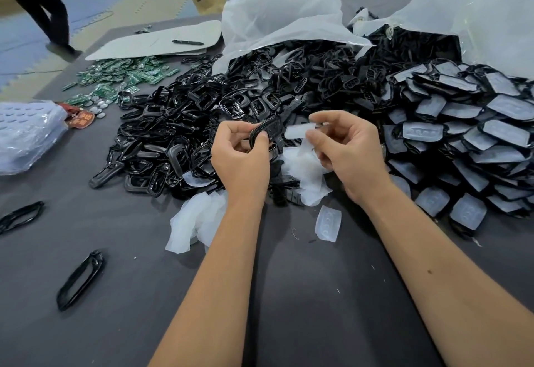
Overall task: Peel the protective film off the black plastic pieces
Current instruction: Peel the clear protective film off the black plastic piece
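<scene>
My left hand (241, 154) grips a small black plastic piece (268, 128) above the grey table. My right hand (346, 149) pinches a strip of translucent white film (299, 131) that hangs just right of the piece. Loose peeled films (309, 176) lie in a heap under my hands, with more films (196, 220) nearer me on the left. At the right, a pile of black pieces with film on them (474, 147) spreads across the table.
A big heap of black frames (202, 123) fills the middle, spilling from clear plastic bags (277, 19). Green circuit boards (121, 77) lie at the far left. Two black frames (81, 280) lie apart on the grey table (303, 294). A person's legs (49, 11) stand beyond.
</scene>
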`<state>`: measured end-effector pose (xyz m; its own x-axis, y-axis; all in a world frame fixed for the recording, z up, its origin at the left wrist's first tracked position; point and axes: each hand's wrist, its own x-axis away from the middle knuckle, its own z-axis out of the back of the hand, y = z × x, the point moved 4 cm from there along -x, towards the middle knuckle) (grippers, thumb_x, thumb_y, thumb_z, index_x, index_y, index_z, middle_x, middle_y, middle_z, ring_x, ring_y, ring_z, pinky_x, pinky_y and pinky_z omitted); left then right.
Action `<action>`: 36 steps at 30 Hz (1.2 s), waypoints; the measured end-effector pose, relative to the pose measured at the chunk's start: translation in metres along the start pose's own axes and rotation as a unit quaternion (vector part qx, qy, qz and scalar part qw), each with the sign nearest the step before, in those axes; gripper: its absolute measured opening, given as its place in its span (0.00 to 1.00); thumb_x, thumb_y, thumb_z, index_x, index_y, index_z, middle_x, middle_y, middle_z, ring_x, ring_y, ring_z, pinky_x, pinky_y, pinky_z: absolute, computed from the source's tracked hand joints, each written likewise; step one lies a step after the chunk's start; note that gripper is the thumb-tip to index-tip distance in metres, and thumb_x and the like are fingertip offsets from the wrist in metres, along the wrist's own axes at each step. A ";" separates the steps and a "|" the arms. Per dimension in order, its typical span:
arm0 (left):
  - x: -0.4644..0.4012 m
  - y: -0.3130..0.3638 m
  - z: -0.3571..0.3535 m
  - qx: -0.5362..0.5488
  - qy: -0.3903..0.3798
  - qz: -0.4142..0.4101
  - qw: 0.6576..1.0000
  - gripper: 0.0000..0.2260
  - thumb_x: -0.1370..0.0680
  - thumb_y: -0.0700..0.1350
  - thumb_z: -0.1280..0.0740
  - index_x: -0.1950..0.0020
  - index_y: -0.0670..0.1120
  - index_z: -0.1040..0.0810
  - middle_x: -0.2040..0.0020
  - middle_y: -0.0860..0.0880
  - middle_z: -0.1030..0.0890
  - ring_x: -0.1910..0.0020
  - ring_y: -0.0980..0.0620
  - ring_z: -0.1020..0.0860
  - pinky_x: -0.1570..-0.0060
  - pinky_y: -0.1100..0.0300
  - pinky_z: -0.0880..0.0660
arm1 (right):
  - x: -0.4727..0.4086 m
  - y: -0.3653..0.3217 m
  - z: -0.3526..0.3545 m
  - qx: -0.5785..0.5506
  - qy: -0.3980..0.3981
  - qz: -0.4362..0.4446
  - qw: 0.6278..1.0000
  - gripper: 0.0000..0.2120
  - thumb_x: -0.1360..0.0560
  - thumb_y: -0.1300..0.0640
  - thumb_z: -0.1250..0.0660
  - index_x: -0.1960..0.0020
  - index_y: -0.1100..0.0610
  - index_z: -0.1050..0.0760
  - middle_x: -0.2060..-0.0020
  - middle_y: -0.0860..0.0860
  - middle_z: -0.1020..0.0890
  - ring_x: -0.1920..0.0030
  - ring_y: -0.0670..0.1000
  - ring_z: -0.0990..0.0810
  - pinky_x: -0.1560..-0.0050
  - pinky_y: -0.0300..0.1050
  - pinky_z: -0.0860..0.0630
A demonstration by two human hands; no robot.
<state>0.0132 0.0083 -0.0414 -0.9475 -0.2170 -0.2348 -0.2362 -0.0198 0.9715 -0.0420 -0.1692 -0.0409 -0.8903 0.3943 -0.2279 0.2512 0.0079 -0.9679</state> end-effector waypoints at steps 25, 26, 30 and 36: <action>0.006 0.000 -0.012 0.053 -0.124 0.000 0.991 0.08 0.23 0.33 0.28 0.52 0.46 0.18 0.55 0.42 0.15 0.63 0.45 0.13 0.66 0.59 0.21 | 0.000 -0.006 0.002 -0.031 0.037 0.064 0.997 0.06 0.26 0.66 0.23 0.54 0.57 0.16 0.65 0.46 0.16 0.65 0.43 0.20 0.60 0.35 0.23; 0.006 0.000 -0.012 0.057 -0.127 0.002 0.990 0.08 0.23 0.33 0.28 0.52 0.46 0.18 0.54 0.42 0.14 0.63 0.45 0.13 0.67 0.59 0.21 | 0.000 -0.006 0.001 -0.035 0.032 0.063 0.997 0.06 0.26 0.66 0.23 0.55 0.56 0.16 0.65 0.47 0.16 0.65 0.44 0.20 0.62 0.35 0.24; 0.006 -0.001 -0.014 0.066 -0.149 -0.002 0.987 0.07 0.23 0.32 0.28 0.51 0.44 0.17 0.55 0.42 0.14 0.63 0.44 0.13 0.68 0.60 0.21 | 0.000 -0.005 -0.002 -0.028 0.017 0.064 0.997 0.04 0.24 0.64 0.24 0.54 0.57 0.16 0.67 0.50 0.17 0.69 0.47 0.21 0.69 0.36 0.28; 0.006 -0.004 -0.016 0.087 -0.180 -0.004 0.980 0.07 0.23 0.32 0.28 0.48 0.41 0.16 0.55 0.44 0.12 0.62 0.43 0.13 0.57 0.54 0.16 | 0.001 -0.002 -0.003 0.034 0.016 0.091 0.995 0.05 0.25 0.64 0.24 0.51 0.57 0.15 0.62 0.51 0.14 0.67 0.48 0.18 0.67 0.38 0.24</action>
<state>0.0121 -0.0085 -0.0462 -0.9525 0.1408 -0.2699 -0.2484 0.1531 0.9565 -0.0420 -0.1660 -0.0387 -0.8194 0.4124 -0.3981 0.3806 -0.1279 -0.9159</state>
